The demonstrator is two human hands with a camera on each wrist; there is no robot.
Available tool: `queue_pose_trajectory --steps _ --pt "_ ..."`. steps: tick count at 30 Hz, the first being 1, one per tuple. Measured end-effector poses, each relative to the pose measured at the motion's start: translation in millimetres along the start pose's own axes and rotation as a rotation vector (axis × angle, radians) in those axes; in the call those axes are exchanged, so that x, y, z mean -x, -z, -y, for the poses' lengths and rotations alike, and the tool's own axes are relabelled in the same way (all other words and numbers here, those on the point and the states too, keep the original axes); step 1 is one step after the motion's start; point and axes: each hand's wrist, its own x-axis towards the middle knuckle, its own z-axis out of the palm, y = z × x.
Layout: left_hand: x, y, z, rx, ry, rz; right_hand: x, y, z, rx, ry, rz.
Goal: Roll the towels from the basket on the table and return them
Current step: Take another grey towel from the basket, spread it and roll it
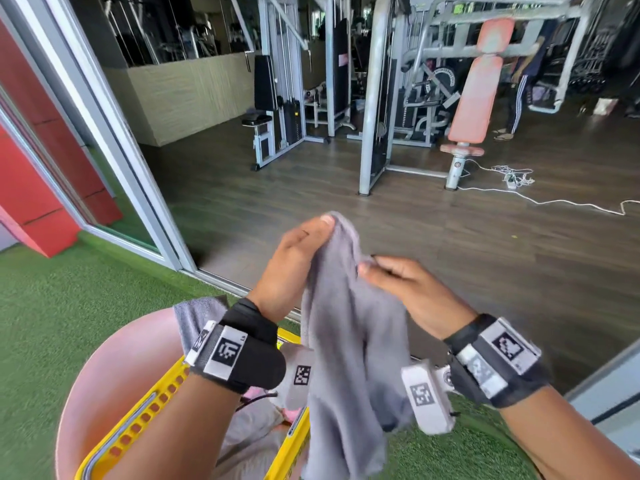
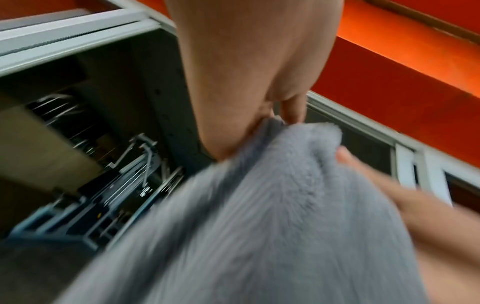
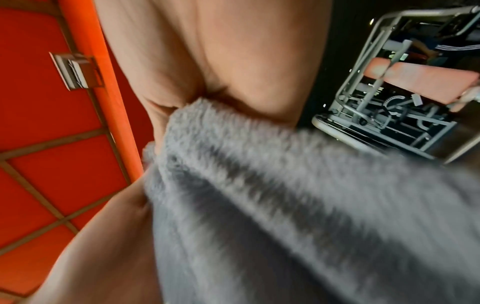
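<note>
A grey towel [image 1: 346, 341] hangs in the air in front of me, held up by both hands. My left hand [image 1: 304, 240] pinches its top edge between thumb and fingers. My right hand [image 1: 388, 271] grips the same edge just to the right, a little lower. The towel [image 2: 272, 205] fills the lower part of the left wrist view and the towel [image 3: 285, 195] fills most of the right wrist view. Below my left arm stands a yellow basket [image 1: 138, 407] on a round pink table [image 1: 114, 362], with more grey and pink cloth [image 1: 256, 424] inside it.
Another grey towel [image 1: 197, 320] lies on the table's far edge. Green artificial turf [image 1: 69, 292] surrounds the table. A sliding door frame [image 1: 138, 188] opens onto a gym floor with weight machines [image 1: 381, 98] and a white cable [image 1: 554, 202].
</note>
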Motion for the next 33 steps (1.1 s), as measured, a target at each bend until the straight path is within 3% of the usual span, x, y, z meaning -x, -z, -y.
queue_pose_trajectory --steps 2,4,10,11,15,20,22,26,31,33 --pt "9 -12 3 -0.074 0.074 0.175 -9 7 21 0.010 0.068 -0.049" --pt "13 -20 0 -0.033 0.096 0.230 -18 7 36 0.064 0.125 -0.094" --pt "-2 5 -10 -0.053 -0.012 -0.098 8 -3 3 0.186 -0.029 0.006" --pt "-1 7 -7 -0.125 -0.021 -0.078 6 0 4 0.190 0.012 -0.021" --pt "13 -6 6 -0.305 -0.006 0.287 -20 11 26 0.140 0.134 -0.108" --pt "1 1 -6 0.058 -0.002 0.019 -8 1 0 -0.027 -0.058 -0.033" --pt "3 4 -1 0.051 0.019 0.059 -5 3 0 -0.005 -0.064 -0.016" --pt "9 -4 11 -0.155 0.032 0.261 -24 10 25 0.041 0.078 -0.114" --pt "-7 8 -7 0.079 -0.053 -0.103 -9 0 7 0.067 -0.109 0.025" --pt "-4 9 -6 0.046 0.003 0.048 -7 2 18 -0.014 -0.064 0.012"
